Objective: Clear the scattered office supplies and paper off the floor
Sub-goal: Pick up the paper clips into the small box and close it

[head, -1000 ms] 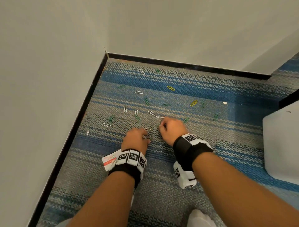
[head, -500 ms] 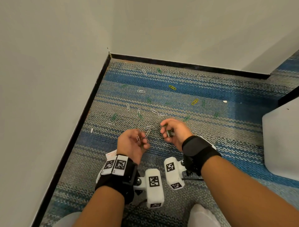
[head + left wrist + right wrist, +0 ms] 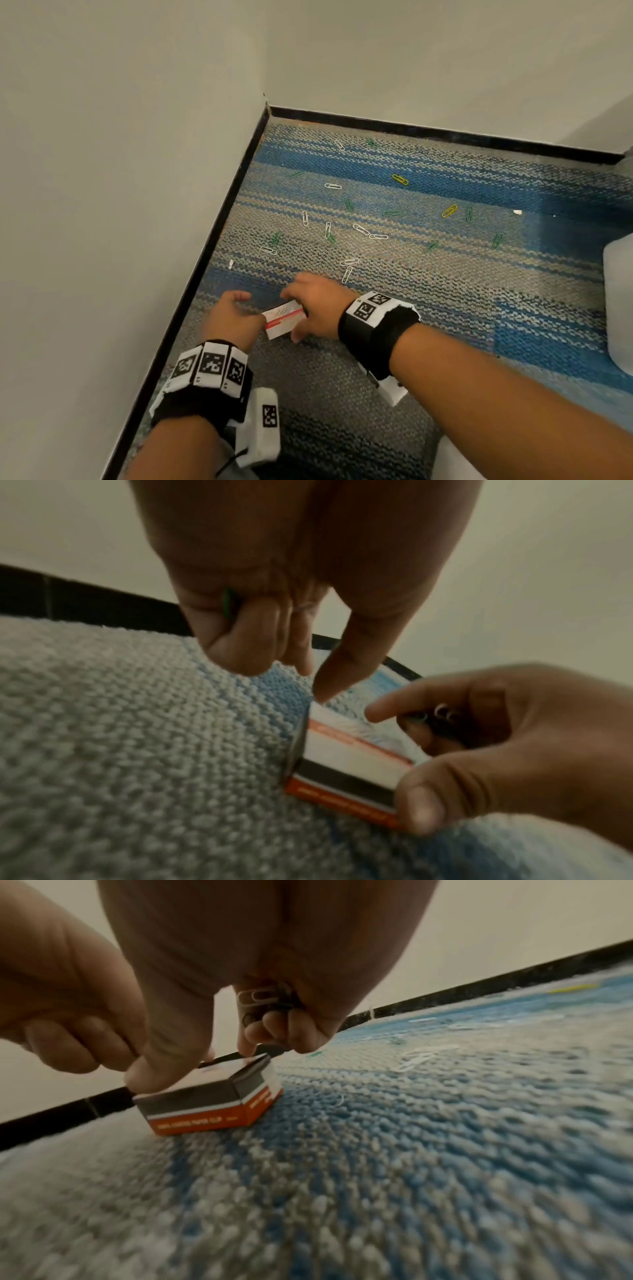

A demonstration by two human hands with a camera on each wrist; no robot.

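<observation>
Both grips loaded: right hand [image 3: 317,310] pinches the paper clip box [image 3: 283,317] on the carpet, clips curled in its palm.
Left hand [image 3: 233,317] cups a green clip; light, flimsy cardboard, best held by its sides.

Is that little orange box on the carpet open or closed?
Cannot tell: the paper clip box lies flat and both hands cover its top.

This looks like an office corner — striped blue-and-grey woven commercial carpet [image 3: 428,301] meets plain off-white painted walls [image 3: 120,171] edged with a thin black skirting strip [image 3: 428,129]. Wire paper clips in white, green and yellow [image 3: 363,229] lie scattered over the carpet — ordinary desk supplies.
</observation>
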